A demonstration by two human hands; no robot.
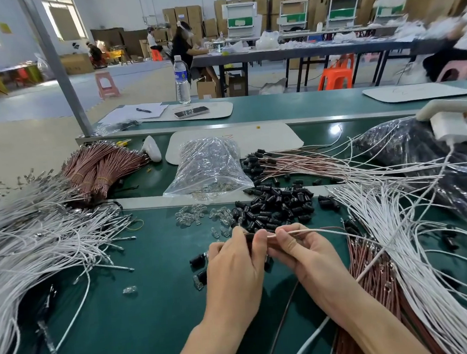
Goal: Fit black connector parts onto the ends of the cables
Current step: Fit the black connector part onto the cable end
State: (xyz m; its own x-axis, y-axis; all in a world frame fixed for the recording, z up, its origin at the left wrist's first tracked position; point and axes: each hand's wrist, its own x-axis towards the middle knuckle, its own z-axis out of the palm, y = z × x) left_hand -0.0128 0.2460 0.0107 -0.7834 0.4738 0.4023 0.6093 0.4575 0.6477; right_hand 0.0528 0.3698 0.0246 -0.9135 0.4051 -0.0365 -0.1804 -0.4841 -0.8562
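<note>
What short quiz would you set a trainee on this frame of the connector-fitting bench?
1. True or false: the right hand pinches a white cable while the left hand holds a black connector.
2. Fill in: the banded bundles of brown cables lie to the ___ of the clear plastic bag.
3. The loose pile of black connectors lies: A) on the green bench top, just beyond the hands; B) inside the clear plastic bag; C) on top of the bundles of brown cables.
Key: 1 true; 2 left; 3 A.
</note>
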